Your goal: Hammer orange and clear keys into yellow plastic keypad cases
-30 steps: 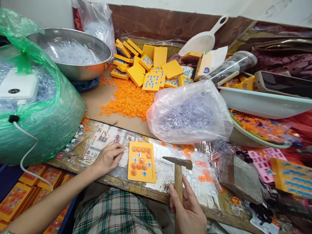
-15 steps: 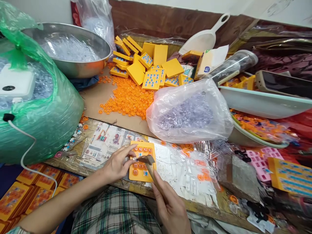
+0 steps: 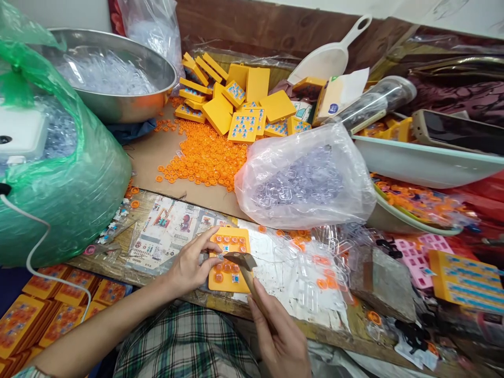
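Observation:
My right hand (image 3: 277, 328) is wrapped round the wooden handle of a small hammer (image 3: 242, 261). The hammer's dark metal head is over a yellow plastic panel (image 3: 242, 285) at the front of the bench. My left hand (image 3: 192, 262) reaches in from the left, thumb and fingers bent together at the panel. A small clear plastic piece (image 3: 220, 257) shows at these fingertips, close to the hammer head, partly hidden. Rows of round orange rings sit on the panel, with a few small blue-and-white squares among them.
Loose orange rings (image 3: 205, 155) lie behind, beside heaped yellow panels (image 3: 218, 116). A plastic bag (image 3: 354, 205) of clear parts stands at centre right. Left are a green bag (image 3: 90, 194) and a metal bowl (image 3: 118, 107). A stone block (image 3: 388, 283) lies right.
The hammer head has shifted slightly and its head looks a little more level over the panel. My left hand stays at the same spot. The whole view has moved a little.

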`<state>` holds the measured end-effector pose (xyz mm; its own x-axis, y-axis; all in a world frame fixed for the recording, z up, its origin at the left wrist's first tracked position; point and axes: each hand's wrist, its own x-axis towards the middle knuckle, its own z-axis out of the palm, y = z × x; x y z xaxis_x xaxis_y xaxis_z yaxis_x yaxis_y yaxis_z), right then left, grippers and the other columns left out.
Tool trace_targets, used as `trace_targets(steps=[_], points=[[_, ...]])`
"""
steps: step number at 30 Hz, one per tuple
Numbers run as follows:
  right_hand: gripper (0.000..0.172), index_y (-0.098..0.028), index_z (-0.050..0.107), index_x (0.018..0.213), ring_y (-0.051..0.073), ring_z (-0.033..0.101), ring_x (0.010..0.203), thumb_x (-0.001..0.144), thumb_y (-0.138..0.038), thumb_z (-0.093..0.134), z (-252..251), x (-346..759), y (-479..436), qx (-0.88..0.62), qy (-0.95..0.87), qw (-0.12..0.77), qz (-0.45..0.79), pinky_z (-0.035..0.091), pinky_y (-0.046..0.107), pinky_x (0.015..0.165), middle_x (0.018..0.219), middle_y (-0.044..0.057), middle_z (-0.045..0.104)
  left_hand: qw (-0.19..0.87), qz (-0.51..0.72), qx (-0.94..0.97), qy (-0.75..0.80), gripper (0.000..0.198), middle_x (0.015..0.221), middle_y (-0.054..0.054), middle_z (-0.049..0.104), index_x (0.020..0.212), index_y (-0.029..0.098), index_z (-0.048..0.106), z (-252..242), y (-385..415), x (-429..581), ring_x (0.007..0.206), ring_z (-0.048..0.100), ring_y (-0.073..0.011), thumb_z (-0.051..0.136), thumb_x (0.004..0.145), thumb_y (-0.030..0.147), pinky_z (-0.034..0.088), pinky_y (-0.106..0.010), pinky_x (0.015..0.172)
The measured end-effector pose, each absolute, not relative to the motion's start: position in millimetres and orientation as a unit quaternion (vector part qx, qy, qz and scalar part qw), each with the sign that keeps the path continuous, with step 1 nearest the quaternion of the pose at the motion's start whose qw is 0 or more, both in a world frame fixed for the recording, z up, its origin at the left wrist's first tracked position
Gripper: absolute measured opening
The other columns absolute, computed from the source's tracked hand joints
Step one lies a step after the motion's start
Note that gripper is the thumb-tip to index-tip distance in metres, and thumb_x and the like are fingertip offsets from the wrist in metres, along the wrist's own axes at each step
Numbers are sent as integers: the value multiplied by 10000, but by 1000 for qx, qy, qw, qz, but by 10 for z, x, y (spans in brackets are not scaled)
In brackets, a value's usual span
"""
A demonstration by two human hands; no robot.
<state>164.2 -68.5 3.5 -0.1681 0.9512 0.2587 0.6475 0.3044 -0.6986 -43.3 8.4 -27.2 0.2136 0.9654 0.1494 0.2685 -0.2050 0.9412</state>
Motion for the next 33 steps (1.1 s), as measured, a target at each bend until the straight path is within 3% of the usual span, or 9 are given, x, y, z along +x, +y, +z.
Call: trace_targets(steps=[8, 12, 16, 19, 21, 23, 26, 29, 33], points=[[622, -375, 385, 1407, 164, 671, 919, 877, -79, 521, 128, 1624, -680, -545, -735, 356, 190, 542, 268, 797, 1092, 20, 672, 436, 389, 652, 484, 618, 914, -46, 723, 1385, 204, 399, -207, 134, -463, 883, 673, -172, 591, 802, 135, 498, -336, 918], [573, -353, 376, 1419, 145, 667, 776, 905, -112, 458, 74, 1644, -673, -538, -763, 282, 224, 541, 235, 685, 938, 30, 683, 442, 372, 656, 486, 590, 890, -38, 730, 1366, 199, 434, -175, 149, -483, 855, 679, -171, 566, 798, 106, 518, -326, 874], [429, -297, 543, 1311, 201, 642, 967, 886, -246, 536, -3, 1691, -641, -603, -656, 362, 275, 542, 298, 795, 1156, 66, 648, 450, 384, 636, 495, 550, 907, -47, 718, 1337, 200, 473, -182, 90, -476, 840, 663, -168, 579, 801, 130, 526, -331, 856], [522, -237, 544, 1306, 152, 624, 642, 815, -395, 627, -5, 1696, -556, -670, -478, 406, 398, 540, 275, 530, 1195, 97, 639, 464, 434, 567, 524, 487, 1092, -90, 662, 1285, 198, 515, -231, 14, -419, 946, 631, -178, 601, 805, 188, 535, -329, 856], [643, -237, 489, 1342, 62, 476, 424, 762, -444, 674, 3, 1671, -478, -663, -378, 404, 505, 426, 230, 355, 1211, 105, 629, 500, 468, 486, 544, 485, 1216, -116, 599, 1257, 184, 519, -258, -16, -359, 1044, 599, -192, 631, 787, 217, 527, -340, 895], [696, -255, 463, 1346, 15, 393, 368, 725, -451, 708, 5, 1627, -408, -635, -323, 417, 564, 352, 199, 309, 1222, 99, 615, 539, 488, 391, 564, 532, 1285, -134, 557, 1245, 171, 508, -246, -14, -296, 1088, 583, -199, 685, 747, 241, 509, -351, 936], [745, -262, 431, 1358, 14, 394, 365, 702, -446, 733, -2, 1546, -343, -612, -286, 444, 589, 341, 178, 312, 1082, 70, 665, 592, 497, 282, 568, 612, 1313, -151, 544, 1226, 165, 509, -136, 29, -239, 1072, 602, -211, 764, 681, 277, 526, -333, 902], [735, -234, 402, 1385, 37, 415, 369, 750, -464, 691, -41, 1475, -305, -603, -320, 417, 600, 365, 179, 321, 889, 39, 683, 690, 464, 232, 505, 614, 1196, -145, 636, 1182, 156, 529, 5, 52, -264, 958, 667, -233, 798, 654, 318, 570, -323, 787], [530, -173, 471, 1349, 86, 541, 440, 897, -448, 489, -155, 1429, -223, -611, -532, 369, 456, 493, 236, 405, 896, 65, 678, 745, 421, 166, 490, 543, 1030, -132, 710, 1095, 142, 555, 76, -15, -464, 783, 711, -255, 814, 634, 264, 592, -382, 707]])
